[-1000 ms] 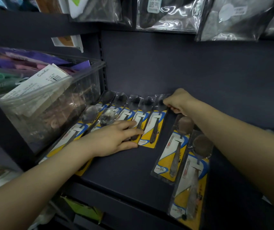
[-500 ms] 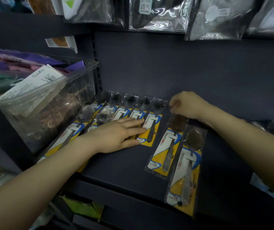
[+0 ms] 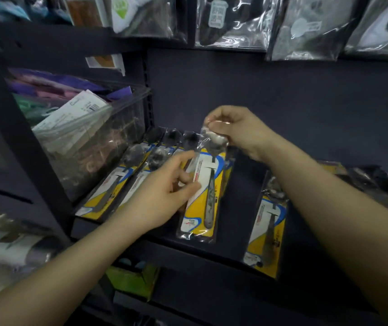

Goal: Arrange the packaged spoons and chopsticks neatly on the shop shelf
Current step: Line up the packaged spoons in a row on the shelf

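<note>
A packaged spoon [image 3: 206, 191] on a yellow, blue and white card hangs lifted above the dark shelf [image 3: 237, 180]. My right hand [image 3: 237, 130] pinches the top of its clear wrapper by the spoon bowl. My left hand [image 3: 164, 194] holds the card's left edge between thumb and fingers. A row of several packaged spoons [image 3: 117, 182] lies side by side at the shelf's left, partly hidden by my left hand. Another packaged spoon [image 3: 267, 229] lies alone to the right, overhanging the front edge.
A clear plastic bin [image 3: 89, 137] of packaged goods stands on the left next to the spoon row. Bagged items [image 3: 233, 22] hang above the shelf. Dark packets [image 3: 381, 182] lie at the far right. A green box [image 3: 131, 281] sits on the shelf below.
My right hand left the row's top edge, took one loose spoon pack by its top and raised it. My left hand came off the row and took the pack's side.
</note>
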The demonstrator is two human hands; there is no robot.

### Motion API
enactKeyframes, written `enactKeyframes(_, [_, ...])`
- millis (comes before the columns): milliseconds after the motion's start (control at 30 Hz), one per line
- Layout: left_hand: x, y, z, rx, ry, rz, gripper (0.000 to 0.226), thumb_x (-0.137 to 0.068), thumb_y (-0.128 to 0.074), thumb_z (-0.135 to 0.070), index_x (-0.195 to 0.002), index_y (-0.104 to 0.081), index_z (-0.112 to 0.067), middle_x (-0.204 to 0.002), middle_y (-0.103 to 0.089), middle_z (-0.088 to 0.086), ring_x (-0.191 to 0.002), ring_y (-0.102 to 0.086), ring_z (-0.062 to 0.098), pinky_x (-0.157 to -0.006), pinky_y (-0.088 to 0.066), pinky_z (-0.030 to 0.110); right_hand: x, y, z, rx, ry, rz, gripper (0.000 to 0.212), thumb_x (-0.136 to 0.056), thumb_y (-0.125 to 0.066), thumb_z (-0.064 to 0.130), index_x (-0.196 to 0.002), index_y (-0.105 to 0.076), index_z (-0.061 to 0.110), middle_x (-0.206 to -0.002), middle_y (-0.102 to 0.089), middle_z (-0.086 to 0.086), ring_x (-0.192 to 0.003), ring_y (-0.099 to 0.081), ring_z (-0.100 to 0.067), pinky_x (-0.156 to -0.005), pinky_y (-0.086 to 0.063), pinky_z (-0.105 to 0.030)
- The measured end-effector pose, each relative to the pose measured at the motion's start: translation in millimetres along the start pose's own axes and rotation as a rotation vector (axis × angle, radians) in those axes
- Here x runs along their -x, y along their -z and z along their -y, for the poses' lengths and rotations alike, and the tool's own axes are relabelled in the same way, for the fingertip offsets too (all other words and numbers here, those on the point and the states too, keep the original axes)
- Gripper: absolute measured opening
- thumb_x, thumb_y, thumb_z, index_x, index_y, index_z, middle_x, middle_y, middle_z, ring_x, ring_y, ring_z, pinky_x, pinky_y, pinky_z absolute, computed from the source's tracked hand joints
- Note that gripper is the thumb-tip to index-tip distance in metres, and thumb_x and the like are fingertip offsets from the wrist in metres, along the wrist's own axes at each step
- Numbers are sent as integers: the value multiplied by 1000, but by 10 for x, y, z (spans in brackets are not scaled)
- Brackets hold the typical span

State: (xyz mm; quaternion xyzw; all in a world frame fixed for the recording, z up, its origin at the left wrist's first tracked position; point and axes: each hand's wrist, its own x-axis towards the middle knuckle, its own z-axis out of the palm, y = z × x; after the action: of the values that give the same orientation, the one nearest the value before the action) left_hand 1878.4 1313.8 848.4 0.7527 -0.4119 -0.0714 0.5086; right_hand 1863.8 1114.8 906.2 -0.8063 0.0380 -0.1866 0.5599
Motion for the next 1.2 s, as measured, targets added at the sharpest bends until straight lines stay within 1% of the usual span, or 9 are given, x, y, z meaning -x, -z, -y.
enactKeyframes(133, [269, 283, 126, -395, 19, -158, 19, -86, -58, -18, -104, -61, -24, -72, -65, 4, -58, -54, 13, -59, -41, 23, -134, -578, -127, 169, -85, 83, 28, -86, -56, -5, -66, -54, 14, -51, -54, 1, -37, -47, 2, -45, -37, -12])
enactKeyframes(267, [398, 447, 256, -649, 71, -90, 22, -88, -54, -17, -108, -65, -18, -101, -65, 10, -97, -57, 29, -83, -46, 39, -267, -837, -265, 392, -158, 97, 32, -84, -60, -2, -58, -56, 17, -62, -57, -3, -64, -54, -13, -69, -46, -28])
enactKeyframes(367, [475, 437, 314, -796, -48, 39, 31, -88, -53, -33, -115, -63, -19, -126, -52, 6, -118, -46, 27, -99, -37, 35, -335, -865, -307, 535, -166, 55, 10, -84, -61, 1, -80, -68, 7, -92, -68, -14, -91, -60, -20, -78, -45, -27])
enactKeyframes(533, [559, 362, 402, -776, -62, 232, 63, -88, -32, -60, -142, -28, -28, -154, -19, 2, -141, -16, 17, -116, -17, 32, -70, -650, -244, 628, -101, 56, 27, -88, -53, 0, -113, -62, 5, -116, -64, -13, -108, -59, -23, -85, -43, -25])
enactKeyframes(633, [544, 352, 423, -804, -67, 233, 66, -86, -34, -60, -143, -26, -28, -155, -18, 2, -141, -15, 18, -115, -16, 31, 267, -298, -246, 649, -62, 19, 24, -88, -53, 0, -106, -65, 8, -110, -67, -10, -97, -60, -17, -81, -42, -19])
enactKeyframes(800, [528, 285, 245, -899, -173, 90, 79, -74, -19, -69, -126, -50, -18, -137, -45, 6, -128, -38, 25, -104, -33, 35, 871, 235, -344, 792, -191, -158, 22, -87, -58, 10, -108, -65, 10, -109, -68, -9, -98, -61, -19, -89, -42, -24])
enactKeyframes(933, [568, 115, 83, -734, -357, 33, 65, -79, -33, -56, -121, -56, -11, -126, -56, 7, -116, -53, 28, -94, -44, 39, 1110, 469, -430, 889, -356, -255, 15, -82, -60, 18, -96, -61, 13, -90, -62, -11, -94, -60, -29, -85, -45, -36])
enactKeyframes(1067, [602, -88, -49, -691, -561, 121, 54, -82, -44, -49, -122, -56, -14, -121, -59, 3, -104, -61, 22, -81, -52, 33, 1127, 579, -514, 971, -514, -404, 40, -83, -58, 20, -120, -54, 6, -119, -59, -22, -115, -51, -38, -97, -43, -41])
enactKeyframes(1200, [526, -334, -83, -714, -551, 222, 61, -84, -52, -50, -136, -40, -21, -143, -41, 2, -127, -43, 21, -99, -40, 36, 1124, 605, -525, 485, -506, -459, 24, -83, -60, 3, -107, -60, -1, -80, -57, -10, -76, -57, -26, -65, -48, -32])
